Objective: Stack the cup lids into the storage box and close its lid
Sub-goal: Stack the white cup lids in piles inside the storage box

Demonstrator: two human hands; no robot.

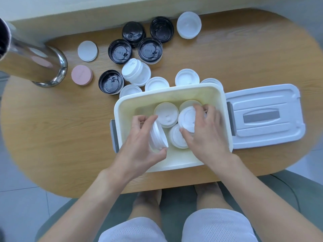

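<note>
White plastic cup lids lie inside the open storage box [172, 95], which sits at the near edge of the wooden surface [61, 133]. One lid stack [166, 115] rests flat toward the box's far side, another lid [177, 137] lies nearer the person, and a third [187, 103] shows partly behind the right hand. The left hand [139, 137] reaches into the box, fingers and thumb curled round a small stack of white lids [157, 135] held tilted on edge. The right hand [204, 130] is also inside the box, fingers and thumb closed round a white lid [187, 118] held roughly flat above the others.

The box's pale lid [265, 116], with a grey handle [261, 116], lies off the box, just beside its right wall. Grey latches show on both box sides.

Beyond the box's far rim, more white lids [156, 83] sit close together, with a taller white lid stack [136, 72] behind them. Five black lids [119, 51] are grouped farther back, and a translucent white lid [188, 25] lies near the far edge. To the left lie a white disc [87, 50] and a pink disc [81, 75], near a shiny metal cylinder [35, 62]. The person sits on a green seat [279, 189].
</note>
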